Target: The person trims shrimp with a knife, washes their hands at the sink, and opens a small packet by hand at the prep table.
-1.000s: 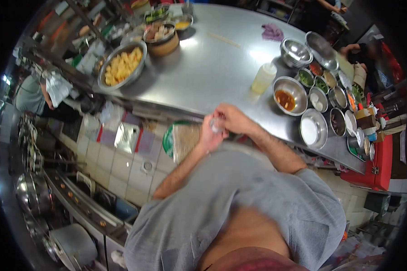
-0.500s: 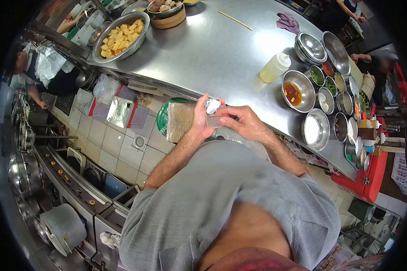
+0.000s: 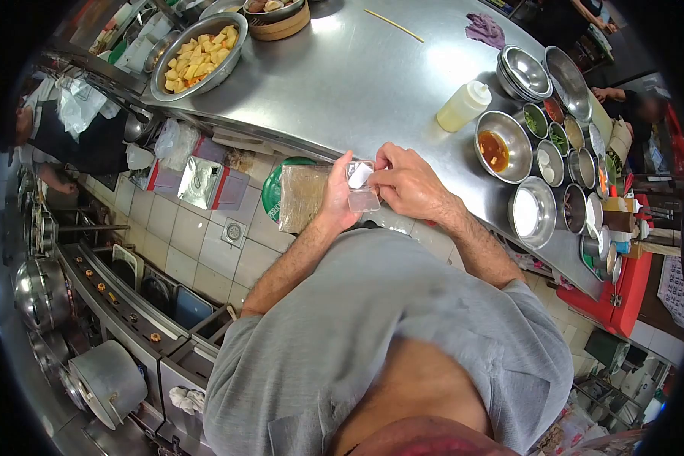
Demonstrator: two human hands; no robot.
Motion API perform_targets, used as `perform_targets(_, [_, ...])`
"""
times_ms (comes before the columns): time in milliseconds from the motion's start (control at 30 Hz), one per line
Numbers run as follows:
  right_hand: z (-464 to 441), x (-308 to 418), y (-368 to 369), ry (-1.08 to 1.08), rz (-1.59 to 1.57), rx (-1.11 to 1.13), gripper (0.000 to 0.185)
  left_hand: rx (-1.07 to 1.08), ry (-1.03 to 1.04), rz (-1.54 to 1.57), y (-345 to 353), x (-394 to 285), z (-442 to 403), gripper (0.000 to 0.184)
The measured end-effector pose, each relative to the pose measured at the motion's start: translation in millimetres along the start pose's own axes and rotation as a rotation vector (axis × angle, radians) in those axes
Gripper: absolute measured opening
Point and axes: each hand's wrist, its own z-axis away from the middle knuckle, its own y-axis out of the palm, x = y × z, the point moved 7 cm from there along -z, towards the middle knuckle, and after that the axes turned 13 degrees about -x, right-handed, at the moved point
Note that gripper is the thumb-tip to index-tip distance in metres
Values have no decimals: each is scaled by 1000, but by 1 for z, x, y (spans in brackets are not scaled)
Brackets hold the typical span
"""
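Observation:
My left hand (image 3: 337,199) is closed round a small clear plastic case (image 3: 364,201), held in front of my chest near the counter's edge. Its lid hangs open toward me, and a white piece (image 3: 360,175) shows inside; I cannot make out what it is. At the case's right side is my right hand (image 3: 416,185), fingers bent and pinched together by the white piece. Whatever lies between those fingertips is hidden.
A steel counter (image 3: 334,83) runs ahead. On its right stand a squeeze bottle (image 3: 463,106), a bowl of brown sauce (image 3: 501,148) and several steel containers. A bowl of cut potatoes (image 3: 200,64) sits at the left. Below are a plastic-wrapped block (image 3: 300,199) and a stove (image 3: 114,304).
My right hand has lifted from the lid to the case's upper right side, its fingers now pinched there. The open lid shows more fully. A person at the left has shifted.

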Motion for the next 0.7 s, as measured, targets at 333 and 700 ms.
perform_targets(333, [8,9,13,-88,155,177,11,53,-23,-74,0,5,12,50])
perform_targets(700, [11,14,17,-102,125,223,14,63,26,-104,-6,9,20,49])
